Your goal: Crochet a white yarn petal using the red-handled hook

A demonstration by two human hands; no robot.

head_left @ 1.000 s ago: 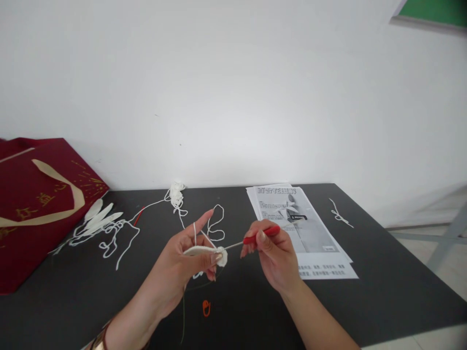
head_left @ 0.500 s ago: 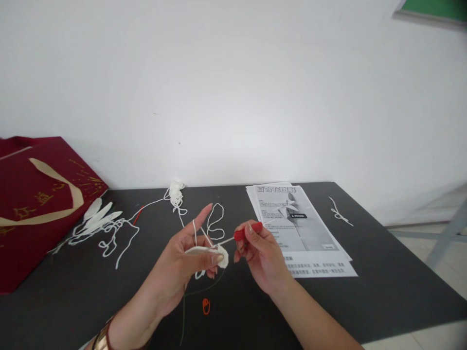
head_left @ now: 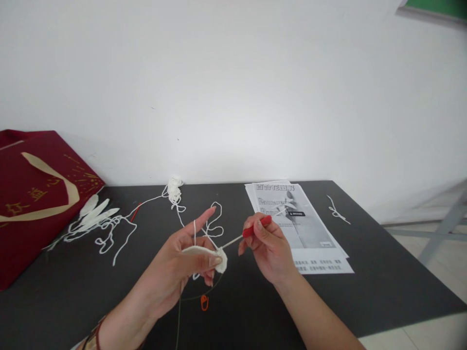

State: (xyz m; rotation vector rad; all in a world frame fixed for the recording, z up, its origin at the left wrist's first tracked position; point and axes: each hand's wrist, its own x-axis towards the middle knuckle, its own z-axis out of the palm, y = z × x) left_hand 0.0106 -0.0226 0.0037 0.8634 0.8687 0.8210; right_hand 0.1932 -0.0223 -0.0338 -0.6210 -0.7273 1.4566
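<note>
Between thumb and fingers, my left hand (head_left: pixel 184 262) pinches a small white crochet piece (head_left: pixel 222 263), its index finger raised with white yarn (head_left: pixel 194 232) looped over it. A thin dark wire (head_left: pixel 197 297) hangs from the piece. My right hand (head_left: pixel 269 245) grips the red handle of a crochet hook (head_left: pixel 257 227); the hook's metal shaft reaches left to the edge of the crochet piece, where its tip is hard to make out. Below the hands an orange stitch marker (head_left: pixel 205 303) lies on the black table (head_left: pixel 233 321).
At the left stand a dark red bag (head_left: pixel 32 204) and several white leaf-shaped crochet pieces (head_left: pixel 95 214) with tangled yarn tails. A red stick (head_left: pixel 135 212) lies beside them. A white yarn bundle (head_left: pixel 175 189) rests near the wall. Printed sheets (head_left: pixel 310 243) and a knotted yarn scrap (head_left: pixel 337 212) lie at the right.
My right hand with the crochet hook has moved right and slightly up, away from the left hand, so more of the metal shaft shows. The left hand keeps its pinch; the view has shifted slightly.
</note>
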